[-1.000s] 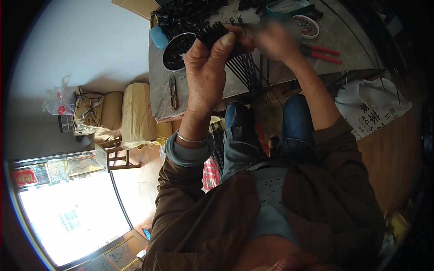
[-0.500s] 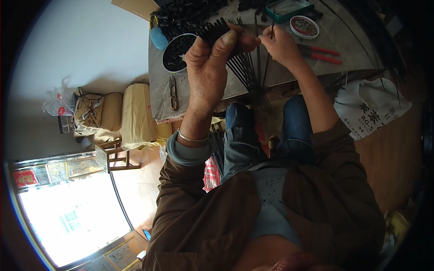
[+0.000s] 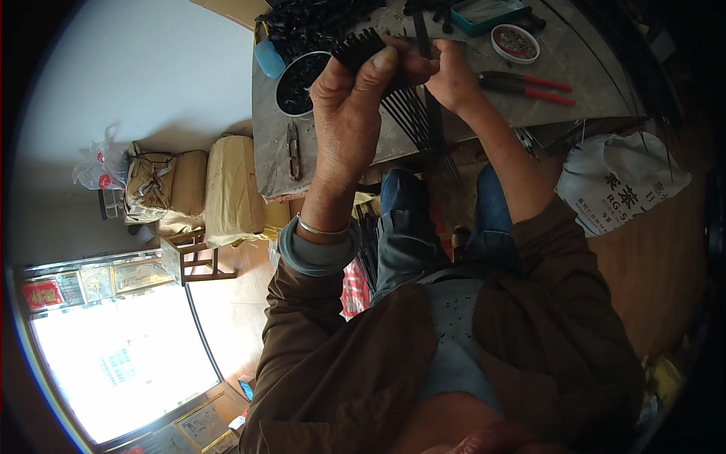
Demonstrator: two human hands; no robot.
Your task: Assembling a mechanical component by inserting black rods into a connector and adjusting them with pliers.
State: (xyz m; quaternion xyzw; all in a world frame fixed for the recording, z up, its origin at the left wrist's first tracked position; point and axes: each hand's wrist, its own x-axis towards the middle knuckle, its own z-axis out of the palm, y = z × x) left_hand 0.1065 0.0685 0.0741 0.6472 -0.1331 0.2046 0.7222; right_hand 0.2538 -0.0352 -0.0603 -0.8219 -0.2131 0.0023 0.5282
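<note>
My left hand is closed round a fan-like bundle of thin black ribs. Short thick ends of the ribs stick up past its thumb, and the long ends slant down to the right beyond its fingers. Close beside the left fingertips, my right hand is pinched closed. Whatever lies in its fingertips is hidden or too small to name. A wider dark strip stands up between the two hands. Under them is a grey worktable.
On the table lie a white-rimmed bowl of small black parts, red-handled pliers, a round dish of small pieces, a green box, a slim hand tool and a blue object. A white sack hangs at the right.
My right hand has come left and slightly down, close to the left fingertips. The thin dark stick that showed above its fingers no longer shows. My left hand keeps its hold.
</note>
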